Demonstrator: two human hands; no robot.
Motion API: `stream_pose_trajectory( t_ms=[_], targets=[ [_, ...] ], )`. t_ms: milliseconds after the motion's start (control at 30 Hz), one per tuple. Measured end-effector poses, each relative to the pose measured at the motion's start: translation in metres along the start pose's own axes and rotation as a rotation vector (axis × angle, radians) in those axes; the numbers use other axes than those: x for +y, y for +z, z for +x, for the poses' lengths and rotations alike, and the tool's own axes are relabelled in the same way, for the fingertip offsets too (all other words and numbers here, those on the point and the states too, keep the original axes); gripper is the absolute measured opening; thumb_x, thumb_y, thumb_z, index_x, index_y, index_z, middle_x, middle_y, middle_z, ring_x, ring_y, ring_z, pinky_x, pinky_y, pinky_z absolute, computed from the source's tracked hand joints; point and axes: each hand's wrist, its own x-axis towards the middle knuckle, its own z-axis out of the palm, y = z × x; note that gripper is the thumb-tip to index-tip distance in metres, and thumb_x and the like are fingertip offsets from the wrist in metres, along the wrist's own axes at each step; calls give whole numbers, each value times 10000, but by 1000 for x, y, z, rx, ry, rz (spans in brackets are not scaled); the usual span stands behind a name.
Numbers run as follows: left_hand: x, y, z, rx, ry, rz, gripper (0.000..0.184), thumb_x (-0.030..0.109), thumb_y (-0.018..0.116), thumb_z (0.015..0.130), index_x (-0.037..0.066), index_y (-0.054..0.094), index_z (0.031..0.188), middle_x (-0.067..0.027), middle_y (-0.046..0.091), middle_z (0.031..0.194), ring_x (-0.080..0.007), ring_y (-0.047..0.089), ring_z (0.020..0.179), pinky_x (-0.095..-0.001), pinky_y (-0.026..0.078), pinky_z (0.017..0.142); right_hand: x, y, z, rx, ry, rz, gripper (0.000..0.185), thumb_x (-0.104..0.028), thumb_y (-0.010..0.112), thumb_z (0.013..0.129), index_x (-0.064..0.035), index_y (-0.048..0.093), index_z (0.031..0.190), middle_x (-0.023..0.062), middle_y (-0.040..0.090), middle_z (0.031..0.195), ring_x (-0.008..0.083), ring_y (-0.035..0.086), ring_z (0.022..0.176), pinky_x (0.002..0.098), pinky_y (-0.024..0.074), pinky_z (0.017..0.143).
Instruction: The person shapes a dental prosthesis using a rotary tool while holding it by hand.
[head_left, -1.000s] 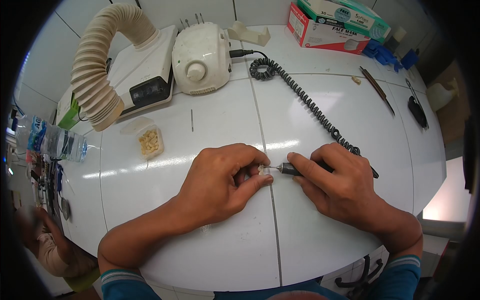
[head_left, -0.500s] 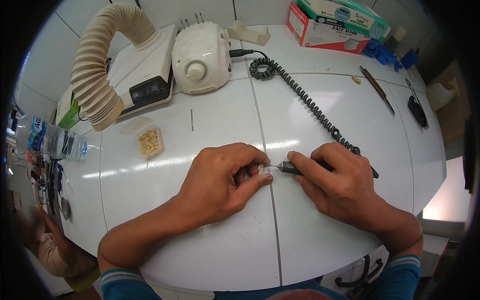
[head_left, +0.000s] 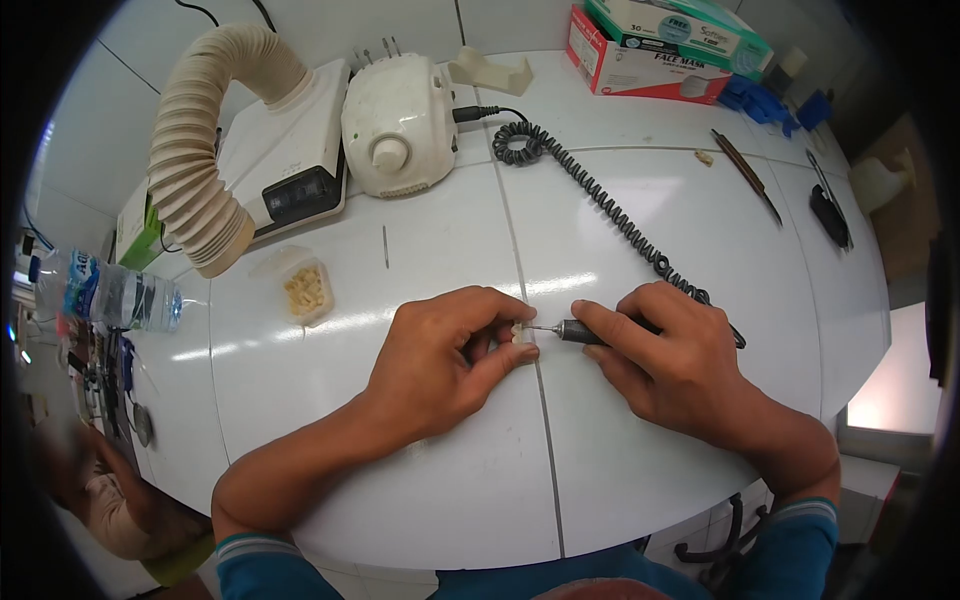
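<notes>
My left hand (head_left: 425, 350) pinches a small cream dental piece (head_left: 518, 333), shaped like false teeth, between thumb and fingertips. Most of the piece is hidden by those fingers. My right hand (head_left: 672, 355) is wrapped around a dark rotary handpiece (head_left: 577, 332), held like a pen. Its thin metal bur (head_left: 545, 328) points left and reaches the piece; whether it touches, I cannot tell. From the handpiece a black coiled cord (head_left: 612, 205) runs back to a white control unit (head_left: 400, 125) with a round knob.
Left of my hands, a small clear box (head_left: 308, 292) holds several cream tooth-like pieces. Behind it are a thin metal bur (head_left: 386, 246) and a ribbed suction hose (head_left: 185, 165). A water bottle (head_left: 125, 295) lies left. Mask boxes (head_left: 660, 65) and a brown-handled knife (head_left: 745, 172) are back right.
The whole view has shifted and tilted slightly. Both hands keep the same grips, with the bur still at the dental piece.
</notes>
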Motion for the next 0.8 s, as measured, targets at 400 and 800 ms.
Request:
stream_pose_trajectory(
  t_ms=[400,800],
  targets=[
    [-2,-4,1,25,-70,-125,302,40,872,980,48,829,1278,-102,785,996,-154,600,688,-323,520,665,4,-5,3,-41,26,49,447,-161,949,898,-153,845,1332,18,628,897,164,634,744,328,495,559],
    [-7,-3,0,14,-45,-89,294,53,923,942,30,823,1218,-55,776,945,-101,629,682,-275,513,633,3,-7,5,-63,29,49,466,-151,950,881,-159,847,1336,7,620,897,160,631,746,321,514,579]
  ],
)
